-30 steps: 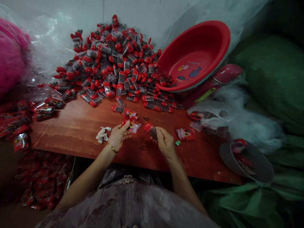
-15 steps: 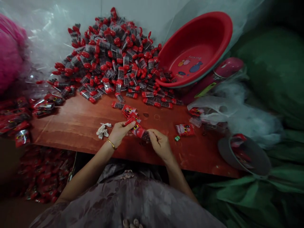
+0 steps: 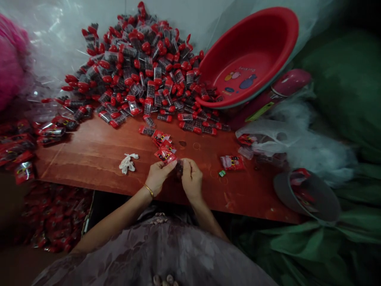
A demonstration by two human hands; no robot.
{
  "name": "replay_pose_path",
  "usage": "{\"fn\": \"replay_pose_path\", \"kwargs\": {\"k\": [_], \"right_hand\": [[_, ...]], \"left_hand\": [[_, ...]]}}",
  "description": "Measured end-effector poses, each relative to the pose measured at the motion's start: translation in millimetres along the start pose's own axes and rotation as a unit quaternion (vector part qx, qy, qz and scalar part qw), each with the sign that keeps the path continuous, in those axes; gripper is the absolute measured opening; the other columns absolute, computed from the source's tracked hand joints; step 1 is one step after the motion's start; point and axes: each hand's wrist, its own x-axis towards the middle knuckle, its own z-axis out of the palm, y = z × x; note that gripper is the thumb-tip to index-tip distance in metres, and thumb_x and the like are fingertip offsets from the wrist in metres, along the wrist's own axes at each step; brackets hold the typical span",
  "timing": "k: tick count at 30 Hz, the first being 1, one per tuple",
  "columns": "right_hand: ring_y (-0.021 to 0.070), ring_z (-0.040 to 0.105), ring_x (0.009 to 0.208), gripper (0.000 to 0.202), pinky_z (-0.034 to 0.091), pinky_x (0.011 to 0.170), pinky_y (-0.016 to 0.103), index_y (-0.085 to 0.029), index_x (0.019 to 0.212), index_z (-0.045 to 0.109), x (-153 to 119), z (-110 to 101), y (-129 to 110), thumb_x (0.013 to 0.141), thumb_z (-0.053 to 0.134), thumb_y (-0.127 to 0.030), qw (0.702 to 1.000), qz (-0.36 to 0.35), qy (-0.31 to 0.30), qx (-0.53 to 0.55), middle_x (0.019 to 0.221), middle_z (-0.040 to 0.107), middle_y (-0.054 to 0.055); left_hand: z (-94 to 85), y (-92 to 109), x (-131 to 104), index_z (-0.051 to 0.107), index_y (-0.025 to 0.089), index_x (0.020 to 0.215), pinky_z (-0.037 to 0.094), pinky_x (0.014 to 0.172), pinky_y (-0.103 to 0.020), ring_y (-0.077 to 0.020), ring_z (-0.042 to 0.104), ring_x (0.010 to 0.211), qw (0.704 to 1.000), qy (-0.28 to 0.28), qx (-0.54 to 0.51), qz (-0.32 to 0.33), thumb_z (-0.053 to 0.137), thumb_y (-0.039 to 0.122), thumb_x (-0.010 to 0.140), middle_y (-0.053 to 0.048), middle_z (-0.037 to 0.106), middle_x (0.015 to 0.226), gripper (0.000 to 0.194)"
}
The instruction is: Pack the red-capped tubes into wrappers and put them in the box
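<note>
My left hand (image 3: 159, 174), a gold bangle at its wrist, is closed with thumb and fingers pinching one end of a small dark, dotted pack (image 3: 179, 169). On the other side my right hand (image 3: 192, 180) pinches the same pack, its fingers curled. The pack is mostly hidden between the fingertips. Just beyond my left thumb lie red printed packets (image 3: 166, 153), overlapping, the nearest touching the thumb or very close to it. A clear container with a red end (image 3: 147, 130) lies behind them.
A big heap of red-capped clear containers (image 3: 151, 75) covers the back. A red basin (image 3: 253, 51) leans at its right. Crumpled white material (image 3: 128, 163) lies left of my hands; a red packet (image 3: 232, 162) and a grey bowl (image 3: 308, 196) are right. More red packets (image 3: 18, 147) lie left.
My hands have come closer together, the left moving right and the right moving slightly left. Less of the dark pack shows between them. The view has shifted a little.
</note>
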Motion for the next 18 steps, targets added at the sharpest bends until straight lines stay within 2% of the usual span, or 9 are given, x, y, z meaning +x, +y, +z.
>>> {"fn": "replay_pose_path", "kwargs": {"k": [2, 5, 9, 12, 15, 18], "right_hand": [[0.0144, 0.059, 0.068, 0.027, 0.046, 0.062, 0.025, -0.019, 0.087, 0.056, -1.4, 4.3, -0.6, 0.090, 0.037, -0.037, 1.000, 0.004, 0.019, 0.012, 0.077, 0.064, 0.003], [0.0128, 0.057, 0.063, 0.023, 0.045, 0.059, 0.024, -0.020, 0.091, 0.053, -5.5, 8.4, -0.4, 0.091, 0.038, -0.037, 0.999, 0.019, 0.000, 0.042, 0.076, 0.061, 0.001], [0.0122, 0.056, 0.061, 0.021, 0.045, 0.057, 0.024, -0.021, 0.089, 0.050, -10.5, 14.3, 1.2, 0.091, 0.038, -0.038, 0.997, 0.031, 0.001, 0.076, 0.075, 0.059, 0.001], [0.0120, 0.055, 0.058, 0.022, 0.045, 0.053, 0.023, -0.021, 0.088, 0.049, -10.0, 18.8, 0.4, 0.090, 0.038, -0.040, 0.994, 0.050, 0.014, 0.094, 0.072, 0.057, 0.000], [0.0113, 0.053, 0.054, 0.025, 0.044, 0.047, 0.022, -0.021, 0.086, 0.049, -7.8, 21.8, -2.9, 0.089, 0.038, -0.043, 0.987, 0.090, 0.018, 0.133, 0.073, 0.056, 0.000], [0.0106, 0.051, 0.048, 0.025, 0.043, 0.044, 0.022, -0.021, 0.086, 0.047, -7.7, 22.8, -6.8, 0.088, 0.039, -0.044, 0.976, 0.109, 0.001, 0.186, 0.068, 0.054, -0.002]], "left_hand": [[1.4, 0.8, -0.8, 0.063, 0.012, 0.062, 0.039, 0.050, -0.019, -0.0042, 0.045, 0.045, 1.000, 0.004, -0.008, 0.018, 0.083, 0.045, 0.042, 0.003, 0.058, 0.053, 0.043], [1.1, 5.4, 0.9, 0.057, 0.014, 0.058, 0.035, 0.046, -0.019, -0.0039, 0.040, 0.042, 0.999, -0.003, -0.040, 0.019, 0.079, 0.050, 0.050, 0.006, 0.048, 0.045, 0.042], [0.2, 6.4, 3.9, 0.061, 0.013, 0.067, 0.040, 0.051, -0.021, -0.0069, 0.049, 0.049, 0.999, -0.006, -0.039, 0.011, 0.082, 0.045, 0.044, 0.002, 0.058, 0.056, 0.044], [1.9, 1.1, 1.7, 0.064, 0.012, 0.069, 0.041, 0.053, -0.021, -0.0079, 0.052, 0.054, 0.998, 0.015, -0.030, 0.044, 0.083, 0.043, 0.043, -0.001, 0.064, 0.064, 0.045], [3.1, -3.0, -2.4, 0.065, 0.012, 0.073, 0.039, 0.050, -0.020, -0.0065, 0.048, 0.051, 0.998, 0.007, -0.006, 0.058, 0.083, 0.042, 0.045, 0.000, 0.062, 0.063, 0.044], [1.2, -1.3, -3.9, 0.061, 0.013, 0.064, 0.035, 0.044, -0.020, -0.0059, 0.043, 0.044, 0.997, -0.026, -0.003, 0.069, 0.077, 0.049, 0.055, 0.004, 0.054, 0.053, 0.040]]}}
